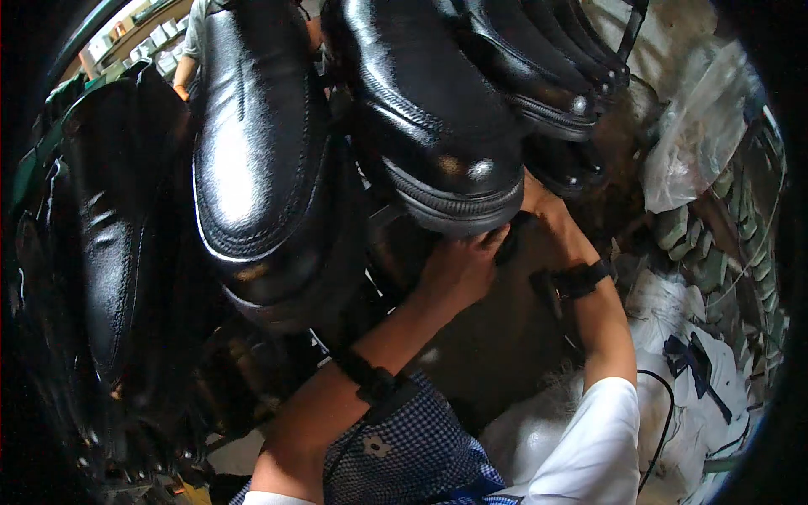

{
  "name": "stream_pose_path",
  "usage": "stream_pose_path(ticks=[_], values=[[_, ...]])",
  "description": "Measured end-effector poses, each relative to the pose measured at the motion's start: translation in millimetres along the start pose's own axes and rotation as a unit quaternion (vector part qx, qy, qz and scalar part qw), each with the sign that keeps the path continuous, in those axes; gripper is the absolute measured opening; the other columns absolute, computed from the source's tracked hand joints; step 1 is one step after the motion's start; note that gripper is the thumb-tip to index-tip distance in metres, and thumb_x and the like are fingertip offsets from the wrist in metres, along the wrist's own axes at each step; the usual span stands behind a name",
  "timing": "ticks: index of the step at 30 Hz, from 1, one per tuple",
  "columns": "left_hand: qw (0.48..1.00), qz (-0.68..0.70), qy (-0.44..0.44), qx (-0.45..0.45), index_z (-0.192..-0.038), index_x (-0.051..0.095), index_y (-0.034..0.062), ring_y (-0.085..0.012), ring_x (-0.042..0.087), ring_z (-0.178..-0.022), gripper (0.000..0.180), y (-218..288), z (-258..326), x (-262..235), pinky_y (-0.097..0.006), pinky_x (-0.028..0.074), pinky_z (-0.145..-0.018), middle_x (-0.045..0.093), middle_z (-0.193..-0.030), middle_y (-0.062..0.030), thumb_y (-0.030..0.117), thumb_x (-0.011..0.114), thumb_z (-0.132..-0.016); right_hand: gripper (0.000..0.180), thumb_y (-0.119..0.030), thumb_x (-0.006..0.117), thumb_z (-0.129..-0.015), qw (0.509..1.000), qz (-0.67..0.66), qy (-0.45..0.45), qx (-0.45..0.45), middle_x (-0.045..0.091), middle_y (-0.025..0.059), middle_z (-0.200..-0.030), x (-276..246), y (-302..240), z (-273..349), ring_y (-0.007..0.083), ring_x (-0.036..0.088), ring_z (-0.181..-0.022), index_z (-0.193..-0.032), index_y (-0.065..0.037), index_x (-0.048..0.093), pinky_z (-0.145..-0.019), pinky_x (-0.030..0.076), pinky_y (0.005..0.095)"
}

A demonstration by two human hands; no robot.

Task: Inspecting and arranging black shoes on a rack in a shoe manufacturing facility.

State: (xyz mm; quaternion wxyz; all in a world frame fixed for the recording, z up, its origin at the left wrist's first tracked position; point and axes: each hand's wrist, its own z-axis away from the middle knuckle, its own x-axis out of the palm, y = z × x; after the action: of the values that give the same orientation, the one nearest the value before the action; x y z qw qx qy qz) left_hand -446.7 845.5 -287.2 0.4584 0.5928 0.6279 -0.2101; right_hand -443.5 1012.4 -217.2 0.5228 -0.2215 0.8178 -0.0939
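Reaching in behind the black shoe (438, 109), I have its toe pointing down toward me, in front of my hands: a smooth, glossy upper streaked with white glare, stitching curving round the toe, and a thick, ribbed dark sole edge. Just left of it looms a second black shoe (252, 168), its broad toe brightly lit and rimmed with a seam. Past the soles, my left hand (459, 273) is right under the first toe, fingers partly curled; I cannot tell whether they grip anything. My right hand (539, 198) is mostly hidden behind that toe, so I cannot tell how open it is or what it holds. Farther right hangs a clear plastic bag (699, 126); farthest off, at upper left, are another person's arm (189, 67) and pale boxes (160, 35).
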Motion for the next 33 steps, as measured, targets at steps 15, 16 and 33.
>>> stream_pose_path(ticks=[15, 16, 33], values=[[0.999, -0.001, 0.048, 0.021, -0.126, 0.047, 0.0076, -0.0319, 0.039, -0.122, 0.051, -3, 1, 2, -0.044, 0.03, -0.103, 0.042, -0.133, -0.0135, 0.016, 0.057, -0.076, 0.041, -0.002, 0.06, -0.07, 0.995, -0.073, -0.065, 0.013, 0.056, 0.0212, -0.111, 21, 43, -14, 0.0379, 0.052, -0.105, -0.11, 0.0, 0.052, -0.087, 0.044, 0.0381], [0.999, -0.003, 0.047, 0.017, -0.126, 0.047, 0.0076, -0.0319, 0.039, -0.122, 0.051, -4, 1, 0, -0.044, 0.03, -0.103, 0.042, -0.133, -0.0135, 0.016, 0.057, -0.076, 0.042, -0.002, 0.061, -0.07, 0.997, -0.014, -0.072, -0.02, 0.056, 0.0213, -0.112, 25, 42, -18, 0.0376, 0.051, -0.106, -0.111, 0.0, 0.053, -0.087, 0.043, 0.0382], [0.999, -0.041, -0.034, -0.011, -0.129, 0.038, 0.0005, -0.0366, 0.03, -0.127, 0.059, -2, 72, -45, -0.05, 0.022, -0.106, 0.033, -0.138, -0.018, 0.026, 0.057, -0.08, 0.032, -0.001, 0.058, -0.066, 0.992, -0.071, 0.056, 0.082, 0.056, 0.0158, -0.11, 40, -6, 17, 0.0374, 0.051, -0.102, -0.098, -0.004, 0.058, -0.086, 0.044, 0.0371]])
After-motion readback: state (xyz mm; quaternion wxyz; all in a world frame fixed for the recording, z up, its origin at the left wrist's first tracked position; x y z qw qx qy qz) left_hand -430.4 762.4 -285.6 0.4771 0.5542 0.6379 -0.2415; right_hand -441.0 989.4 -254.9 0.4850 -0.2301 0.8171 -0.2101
